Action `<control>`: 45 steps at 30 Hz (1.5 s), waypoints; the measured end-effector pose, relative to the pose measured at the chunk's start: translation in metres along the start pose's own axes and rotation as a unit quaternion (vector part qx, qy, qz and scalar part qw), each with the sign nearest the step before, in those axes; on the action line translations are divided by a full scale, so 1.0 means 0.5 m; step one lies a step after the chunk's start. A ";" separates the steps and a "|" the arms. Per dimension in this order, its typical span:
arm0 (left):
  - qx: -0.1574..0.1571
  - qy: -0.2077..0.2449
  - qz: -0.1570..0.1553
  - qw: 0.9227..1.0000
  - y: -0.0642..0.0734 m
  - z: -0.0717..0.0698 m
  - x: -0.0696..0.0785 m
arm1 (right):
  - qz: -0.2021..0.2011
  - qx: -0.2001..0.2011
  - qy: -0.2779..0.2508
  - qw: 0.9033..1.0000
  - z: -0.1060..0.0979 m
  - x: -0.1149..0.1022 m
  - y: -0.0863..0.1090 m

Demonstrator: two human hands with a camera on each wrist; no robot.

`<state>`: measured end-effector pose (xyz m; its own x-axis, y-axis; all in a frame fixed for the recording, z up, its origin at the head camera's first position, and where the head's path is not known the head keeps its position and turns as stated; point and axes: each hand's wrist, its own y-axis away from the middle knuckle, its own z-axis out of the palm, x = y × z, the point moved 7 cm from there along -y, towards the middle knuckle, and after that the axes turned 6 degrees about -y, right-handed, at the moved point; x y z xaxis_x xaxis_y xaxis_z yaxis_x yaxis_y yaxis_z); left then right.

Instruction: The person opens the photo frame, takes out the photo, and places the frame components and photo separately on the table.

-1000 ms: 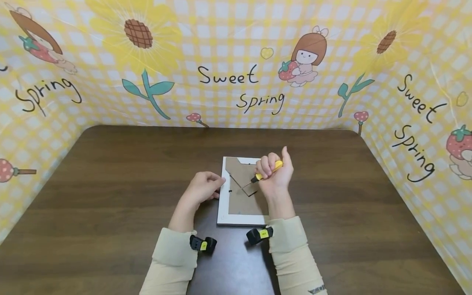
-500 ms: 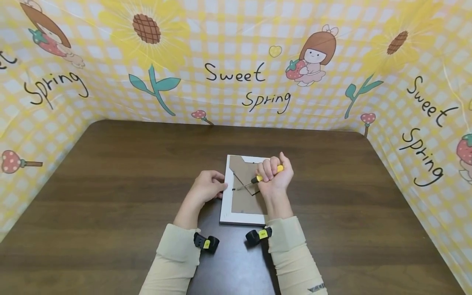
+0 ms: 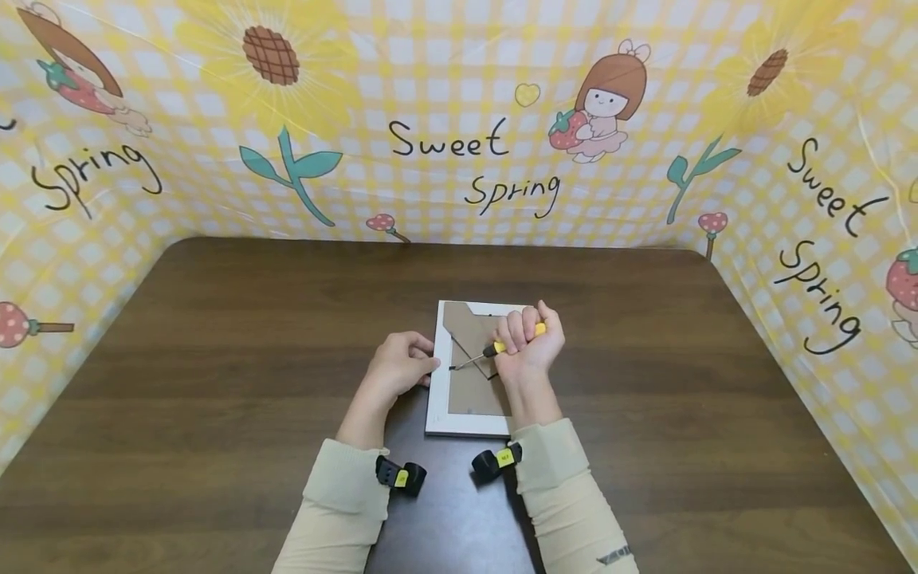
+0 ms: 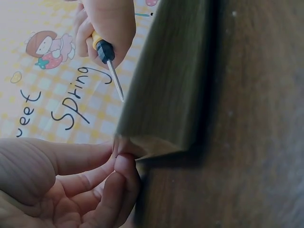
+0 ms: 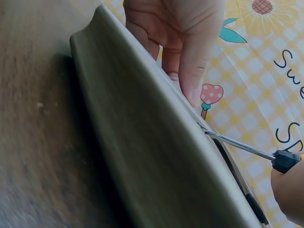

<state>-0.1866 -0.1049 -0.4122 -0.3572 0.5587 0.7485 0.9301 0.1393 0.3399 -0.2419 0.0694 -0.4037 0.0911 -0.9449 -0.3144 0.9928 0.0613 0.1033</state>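
Note:
A white picture frame (image 3: 439,402) lies face down on the table, its brown backing board (image 3: 476,396) showing. My left hand (image 3: 398,363) holds the frame's left edge, thumb on the rim and fingers curled at the side. My right hand (image 3: 532,344) grips a yellow-and-black screwdriver (image 3: 495,348) in a fist, thumb pointing up. The shaft (image 5: 240,146) slants down to the left, its tip right at a small dark tab (image 3: 452,367) on the inner left border. An angled stand flap (image 3: 469,331) lies on the backing; the right hand hides the frame's right side.
The dark wooden table (image 3: 287,303) spreads around the frame. A yellow checked cloth (image 3: 445,72) printed with flowers and lettering walls in the back and both sides. Black wrist cameras (image 3: 402,477) sit on both cream sleeves (image 3: 344,486).
The screwdriver tip has moved left from the middle of the backing to the dark tab at the left border. My left hand stays on the frame's left edge.

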 end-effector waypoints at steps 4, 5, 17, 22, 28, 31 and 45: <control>0.001 -0.002 -0.006 1.000 0.001 0.002 -0.003 | -0.004 0.008 -0.014 1.000 -0.004 0.004 0.002; 0.001 -0.004 -0.007 1.000 0.001 0.002 -0.004 | -0.006 0.007 -0.017 1.000 -0.004 0.005 0.003; 0.018 -0.042 0.014 0.999 -0.001 -0.004 0.004 | -0.008 -0.004 -0.034 0.999 0.004 0.019 0.008; 0.022 -0.062 0.022 0.998 0.000 -0.006 0.008 | -0.014 -0.037 -0.001 0.999 0.017 0.021 0.011; 0.019 -0.059 0.020 0.998 0.002 -0.010 0.010 | -0.021 -0.085 0.013 0.996 0.040 0.026 0.013; 0.017 -0.054 0.017 0.998 0.002 -0.011 0.010 | -0.029 -0.093 0.027 0.995 0.047 0.030 0.016; 0.014 -0.049 0.010 0.999 0.002 -0.010 0.010 | -0.089 -0.147 0.181 0.968 0.107 0.054 0.044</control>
<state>-0.1880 -0.1061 -0.4056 -0.3296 0.6391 0.6950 0.9396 0.1499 0.3078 -0.2220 0.0278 -0.3594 -0.1146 -0.7775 -0.6183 0.9697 0.0476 -0.2396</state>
